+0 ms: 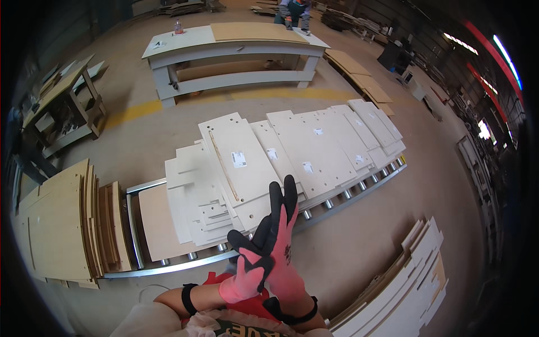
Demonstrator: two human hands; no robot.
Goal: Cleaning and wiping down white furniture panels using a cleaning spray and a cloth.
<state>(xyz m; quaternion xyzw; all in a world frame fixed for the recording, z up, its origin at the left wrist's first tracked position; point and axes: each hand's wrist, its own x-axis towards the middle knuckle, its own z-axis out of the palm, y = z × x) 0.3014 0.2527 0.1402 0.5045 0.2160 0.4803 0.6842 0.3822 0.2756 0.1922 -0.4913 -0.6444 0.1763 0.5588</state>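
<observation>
Both my hands wear pink work gloves with black-coated fingers, and they meet in front of me at the near edge of the panel stack. My right hand (283, 247) is stretched out, fingers pointing up and away. Against its palm side, my left hand (245, 279) presses with bent fingers, apparently pinching the right glove; the overlap partly hides its fingertips. Just beyond them, white wooden panels (303, 143) lie in overlapping rows on a roller conveyor (191, 265). The nearest raised panel (224, 163) has a long groove, drilled holes and a white label.
Brown boards (53, 224) lean at the left end of the conveyor. More panels (393, 292) are stacked at lower right. Across the floor stands a white workbench (230, 84) with a board and a bottle; a person (293, 12) works behind it. A wooden cart (70, 106) stands at left.
</observation>
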